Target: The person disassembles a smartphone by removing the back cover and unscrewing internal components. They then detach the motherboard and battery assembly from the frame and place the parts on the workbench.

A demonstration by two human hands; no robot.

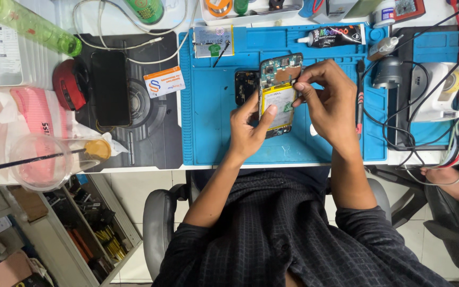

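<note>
A cluttered white repair bench is carrying a blue silicone work mat (213,143), and over the middle of that mat a seated person in a dark checked shirt is working on an opened smartphone (278,95). The phone's back cover is off, exposing a yellow-labelled battery and the circuit board above it. Its long axis is running from the near edge of the bench toward the far edge, tilted slightly right at the top.

The left hand (251,130) is cradling the phone from below and from its left side, fingers curled round the frame and the thumb lying across the lower part of the battery. The right hand (328,103) is coming in from the phone's right edge, fingertips pinched together at the battery's upper right corner; whether they are gripping anything small there cannot be told. The right hand is the nearer one to that corner.

Just left of the phone a small dark phone part (246,86) is lying on the mat. A black glue tube (333,36) is sitting at the mat's far right corner, with a red-handled screwdriver (360,98) along its right edge. Off the mat, toward the bench's left end, a black phone (110,87) is resting on a dark pad beside a red round object (68,85).
</note>
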